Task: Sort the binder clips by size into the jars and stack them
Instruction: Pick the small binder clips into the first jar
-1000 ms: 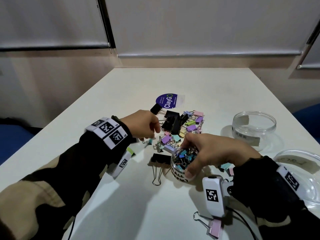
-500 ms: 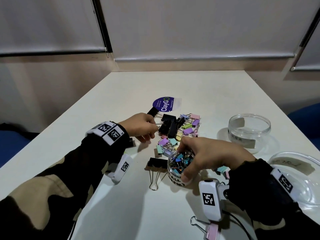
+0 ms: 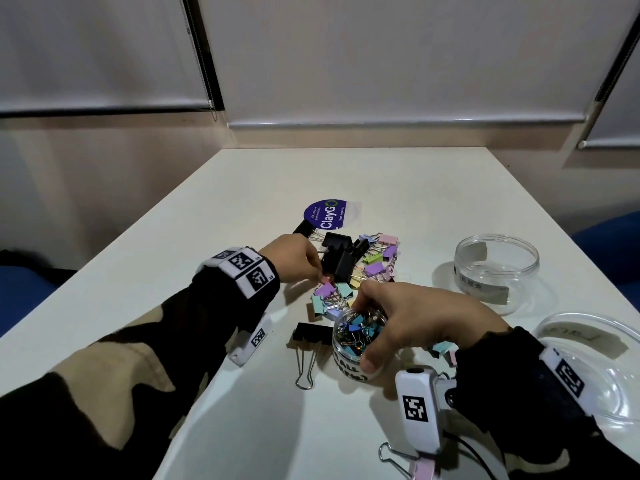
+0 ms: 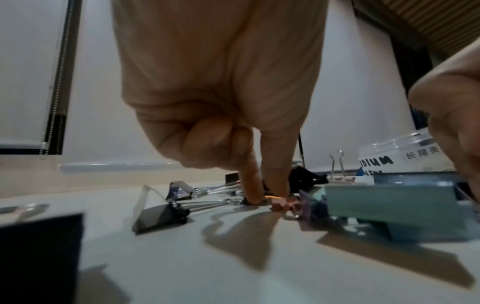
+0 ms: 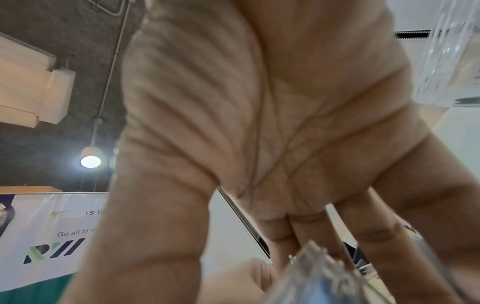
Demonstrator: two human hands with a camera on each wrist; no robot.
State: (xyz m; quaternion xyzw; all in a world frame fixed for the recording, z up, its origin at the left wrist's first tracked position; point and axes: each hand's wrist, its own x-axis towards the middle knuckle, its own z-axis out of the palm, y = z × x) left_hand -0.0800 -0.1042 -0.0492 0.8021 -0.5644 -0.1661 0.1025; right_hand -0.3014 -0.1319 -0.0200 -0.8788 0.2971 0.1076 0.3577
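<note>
My left hand (image 3: 318, 276) reaches into the heap of binder clips (image 3: 367, 261), black large ones and pastel smaller ones. Its thumb and forefinger (image 4: 275, 185) pinch down on a small pink clip (image 4: 283, 204) lying on the table; the other fingers are curled. My right hand (image 3: 375, 329) grips the small clear jar (image 3: 346, 367) from above, thumb on the near wall, fingers over the far rim. That jar holds several small coloured clips. In the right wrist view the jar (image 5: 319, 275) is a blur under my palm.
An empty medium jar (image 3: 495, 268) stands at the right, with a larger clear jar (image 3: 588, 362) nearer me at the table's right edge. A large black clip (image 3: 310, 334) lies left of the small jar. A pink clip (image 3: 420, 469) lies near the front edge. A purple sticker (image 3: 327, 213) lies behind the heap.
My left hand has shifted slightly right into the heap and its fingertips have come down on the pink clip. The right hand has stayed on the small jar.
</note>
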